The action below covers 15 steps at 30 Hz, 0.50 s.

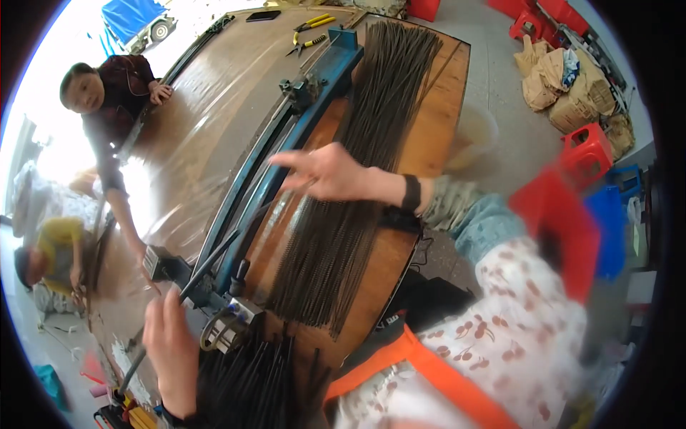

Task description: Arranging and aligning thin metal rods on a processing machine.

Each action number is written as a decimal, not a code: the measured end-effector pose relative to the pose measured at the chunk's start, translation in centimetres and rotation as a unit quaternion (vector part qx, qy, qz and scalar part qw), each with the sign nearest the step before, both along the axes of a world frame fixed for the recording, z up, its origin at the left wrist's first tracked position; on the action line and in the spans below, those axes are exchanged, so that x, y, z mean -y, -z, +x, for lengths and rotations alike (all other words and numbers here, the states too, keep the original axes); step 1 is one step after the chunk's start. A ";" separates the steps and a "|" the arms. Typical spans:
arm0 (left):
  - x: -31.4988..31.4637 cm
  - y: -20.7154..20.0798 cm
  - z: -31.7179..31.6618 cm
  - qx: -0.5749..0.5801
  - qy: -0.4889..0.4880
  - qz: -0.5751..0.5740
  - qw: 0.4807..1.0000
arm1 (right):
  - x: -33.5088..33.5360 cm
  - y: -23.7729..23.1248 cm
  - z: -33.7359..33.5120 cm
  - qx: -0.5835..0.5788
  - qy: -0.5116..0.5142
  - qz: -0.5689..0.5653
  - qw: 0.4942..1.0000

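A long black tube (209, 266) runs slantwise beside the blue metal rail. My left hand (171, 350) is closed around it at the lower left, near the rail's metal clamp block (230, 329). Over the middle of the blue rail (293, 136) hovers my right hand (329, 171), index finger stretched out to the left and the others partly bent. It is slightly blurred, with nothing visible in it. Beneath the right forearm lies a wide bundle of thin dark spiral-looking rods (321, 257). Thicker black tubes (250, 379) lie bunched at the front.
Across the table (236, 79) a person (118, 93) reaches one hand towards the near end of the rail. Another person in yellow (61, 243) sits at the left. Yellow-handled pliers (309, 44) and a phone (263, 16) lie at the back. Red stools (587, 151) and sacks (564, 82) stand at right.
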<state>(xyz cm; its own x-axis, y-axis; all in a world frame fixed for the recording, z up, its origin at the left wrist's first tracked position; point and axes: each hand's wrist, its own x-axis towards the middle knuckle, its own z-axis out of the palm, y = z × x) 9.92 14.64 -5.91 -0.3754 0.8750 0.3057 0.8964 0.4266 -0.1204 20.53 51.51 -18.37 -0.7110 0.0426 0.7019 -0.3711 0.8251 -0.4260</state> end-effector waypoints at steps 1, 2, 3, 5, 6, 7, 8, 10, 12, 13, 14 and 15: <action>-3.1 -0.5 0.5 0.037 0.027 -0.028 0.999 | 1.1 -1.1 0.1 -0.027 -0.063 -0.002 0.998; -4.2 -0.6 0.5 0.041 0.049 -0.031 0.997 | 0.2 -1.2 0.2 -0.036 -0.059 0.001 0.998; -5.0 -1.1 0.2 0.042 0.066 -0.030 0.997 | -2.5 -1.3 -0.4 0.006 -0.011 0.041 0.999; -5.0 -1.7 -0.6 -0.010 0.050 -0.030 0.998 | -6.6 0.2 -1.0 0.090 0.087 0.114 0.986; -4.9 -1.3 -1.1 -0.012 0.047 -0.037 0.998 | -6.7 1.7 -1.0 -0.026 0.119 0.071 0.990; -4.4 -0.1 -1.5 -0.007 0.029 -0.044 0.999 | -4.0 -0.1 -0.6 -0.018 0.105 0.056 0.993; -5.7 -0.3 -1.5 0.044 0.054 -0.061 0.996 | -1.3 -1.8 -0.4 -0.036 0.029 0.100 0.994; -7.2 -1.0 -1.5 0.022 0.120 -0.027 0.992 | 1.3 -4.8 -0.4 -0.085 -0.115 0.119 0.983; -6.3 -1.9 -2.5 -0.003 0.097 -0.018 0.995 | -2.4 -0.3 -1.9 -0.082 0.024 0.100 0.991; -5.5 -2.5 -3.1 -0.030 0.074 -0.016 0.997 | -4.0 1.0 -2.8 -0.072 0.166 0.072 0.981; -5.1 -2.9 -3.7 -0.024 0.050 0.002 0.998 | -2.5 -1.3 -2.7 0.048 0.196 0.097 0.975; -4.5 -2.8 -3.2 -0.025 0.035 0.001 0.999 | 1.0 -2.1 -2.6 0.042 0.157 0.106 0.981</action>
<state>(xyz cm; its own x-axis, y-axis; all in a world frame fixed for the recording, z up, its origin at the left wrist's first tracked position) 6.71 19.10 -3.09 -0.2975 0.8980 0.3241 0.9168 0.3634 -0.1656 17.95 50.52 -16.28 -0.7418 0.1282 0.6582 -0.0549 0.9666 -0.2502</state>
